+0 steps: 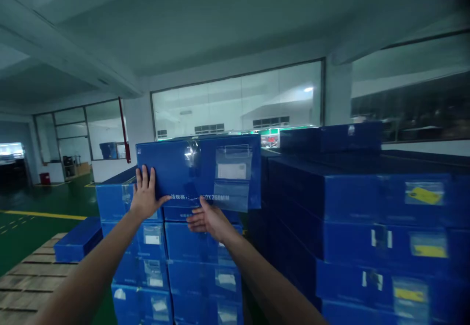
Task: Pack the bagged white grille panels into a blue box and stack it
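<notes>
A long blue box lies on top of a stack in front of me, its right end jutting past the boxes below. Clear tape and a clear pouch with a white label are on its front. My left hand lies against the left part of that front, fingers spread upward and thumb out. Lower down, my right hand is at the box's bottom edge with thumb raised and fingers stretched to the left; whether it touches the box I cannot tell. Beneath are several more blue boxes in columns.
To the right stands another stack of blue boxes, some with yellow labels. A single blue box rests at the left by a wooden pallet. Green floor with yellow lines extends beyond. Behind are a windowed wall and a red pipe.
</notes>
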Motion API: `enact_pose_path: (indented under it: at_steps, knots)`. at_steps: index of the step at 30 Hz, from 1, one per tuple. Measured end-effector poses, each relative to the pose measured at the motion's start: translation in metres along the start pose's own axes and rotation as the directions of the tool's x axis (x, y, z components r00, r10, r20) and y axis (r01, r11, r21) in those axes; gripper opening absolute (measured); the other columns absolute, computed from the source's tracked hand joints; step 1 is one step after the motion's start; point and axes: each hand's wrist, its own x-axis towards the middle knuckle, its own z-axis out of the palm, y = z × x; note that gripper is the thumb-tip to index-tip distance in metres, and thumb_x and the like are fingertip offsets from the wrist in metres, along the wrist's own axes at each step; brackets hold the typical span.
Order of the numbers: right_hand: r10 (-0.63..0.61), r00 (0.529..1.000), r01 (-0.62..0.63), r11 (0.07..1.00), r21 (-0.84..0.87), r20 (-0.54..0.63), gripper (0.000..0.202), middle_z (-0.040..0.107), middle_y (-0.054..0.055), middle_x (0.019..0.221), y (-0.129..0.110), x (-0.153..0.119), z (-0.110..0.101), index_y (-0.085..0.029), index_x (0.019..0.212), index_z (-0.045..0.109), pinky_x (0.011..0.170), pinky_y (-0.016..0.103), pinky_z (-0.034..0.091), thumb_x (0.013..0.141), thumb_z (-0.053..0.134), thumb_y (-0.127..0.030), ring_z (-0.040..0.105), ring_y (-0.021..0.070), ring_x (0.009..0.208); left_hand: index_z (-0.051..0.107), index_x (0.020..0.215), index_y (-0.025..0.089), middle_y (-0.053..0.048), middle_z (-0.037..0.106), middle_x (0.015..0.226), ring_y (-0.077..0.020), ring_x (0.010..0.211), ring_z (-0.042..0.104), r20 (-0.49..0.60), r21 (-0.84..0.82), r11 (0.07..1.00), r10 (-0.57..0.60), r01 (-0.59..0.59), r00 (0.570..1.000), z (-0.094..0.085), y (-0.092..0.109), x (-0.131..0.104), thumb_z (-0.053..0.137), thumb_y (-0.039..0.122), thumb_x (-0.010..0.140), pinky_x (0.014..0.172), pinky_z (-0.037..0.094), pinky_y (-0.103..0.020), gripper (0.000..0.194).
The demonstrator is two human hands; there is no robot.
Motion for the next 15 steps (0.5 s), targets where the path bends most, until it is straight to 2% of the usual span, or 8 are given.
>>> enact_pose_path:
  at_steps: [2,3,6,7,8,9,12,15]
  knots:
    - [-0.260,0.951,0.197,0.926,-0.322,-0.167,0.081,0.076,0.020,0.093,0.016,-0.007,-0.038,-0.014,0.094,0.071,0.084,0.047,0.066,0.102,0.047,-0.091,0.077,0.0334,0.085,0.009,0.183,0.013,-0.023,-0.005,0.189,-0.0523,0.173,-0.010,-0.092,0.057,0.995,0.082,-0.077,0.992,0.025,-0.012,-0.007,0.058,0.095,0.089,0.128,0.035,-0.081,0.134]
    - [-0.447,0.853,0.275,0.824,-0.495,-0.270,0.083,0.074,0.017,0.089,0.022,-0.012,-0.057,-0.018,0.087,0.068,0.084,0.046,0.064,0.097,0.046,-0.097,0.074,0.0330,0.084,0.007,0.184,0.016,-0.022,-0.004,0.189,-0.0521,0.173,-0.009,-0.120,0.077,0.992,0.108,-0.099,0.987,0.031,-0.016,-0.007,0.057,0.095,0.089,0.126,0.039,-0.081,0.133]
    - [-0.823,0.310,0.202,0.546,-0.813,-0.475,0.096,0.070,0.024,0.111,0.021,-0.024,-0.104,-0.015,0.108,0.070,0.096,0.057,0.059,0.080,0.059,-0.106,0.066,0.0428,0.109,-0.003,0.184,0.021,-0.018,-0.006,0.190,-0.0524,0.173,-0.008,-0.139,0.097,0.986,0.149,-0.137,0.979,0.032,-0.021,0.002,0.056,0.093,0.090,0.121,0.047,-0.079,0.132]
    - [-0.868,0.187,0.148,0.489,-0.860,-0.461,0.109,0.067,0.030,0.124,0.014,-0.025,-0.115,-0.009,0.124,0.068,0.103,0.063,0.055,0.076,0.062,-0.106,0.060,0.0489,0.123,-0.005,0.183,0.022,-0.018,-0.008,0.189,-0.0528,0.173,-0.009,-0.133,0.093,0.986,0.152,-0.141,0.979,0.031,-0.022,0.008,0.057,0.093,0.090,0.121,0.048,-0.078,0.132]
    - [-0.893,0.139,0.114,0.444,-0.889,-0.428,0.120,0.061,0.036,0.136,0.005,-0.024,-0.123,-0.003,0.138,0.063,0.110,0.068,0.051,0.076,0.062,-0.106,0.053,0.0536,0.135,-0.006,0.183,0.022,-0.018,-0.009,0.189,-0.0532,0.172,-0.010,-0.125,0.086,0.986,0.151,-0.141,0.981,0.031,-0.023,0.014,0.058,0.093,0.090,0.122,0.047,-0.078,0.133]
    - [-0.904,0.168,0.107,0.413,-0.904,-0.393,0.126,0.056,0.038,0.145,-0.004,-0.020,-0.128,0.001,0.149,0.056,0.114,0.070,0.047,0.080,0.059,-0.104,0.048,0.0553,0.142,-0.007,0.183,0.022,-0.018,-0.010,0.189,-0.0534,0.172,-0.010,-0.116,0.079,0.987,0.148,-0.140,0.982,0.032,-0.025,0.022,0.059,0.092,0.089,0.124,0.045,-0.078,0.134]
    - [-0.868,0.380,0.173,0.406,-0.897,-0.320,0.109,0.056,0.032,0.151,-0.030,0.006,-0.137,-0.004,0.163,0.047,0.112,0.061,0.052,0.093,0.056,-0.087,0.055,0.0479,0.142,-0.008,0.183,0.019,-0.020,-0.012,0.188,-0.0531,0.172,-0.011,-0.071,0.074,0.990,0.125,-0.120,0.990,0.047,-0.028,0.047,0.062,0.090,0.090,0.130,0.037,-0.076,0.136]
    - [-0.823,0.488,0.155,0.411,-0.898,-0.292,0.095,0.064,0.025,0.146,-0.043,0.044,-0.145,-0.010,0.162,0.050,0.106,0.053,0.056,0.094,0.060,-0.076,0.063,0.0435,0.133,-0.006,0.183,0.019,-0.019,-0.011,0.189,-0.0540,0.172,-0.010,0.012,0.075,0.996,0.046,-0.046,0.999,0.077,-0.030,0.074,0.066,0.084,0.093,0.131,0.035,-0.076,0.132]
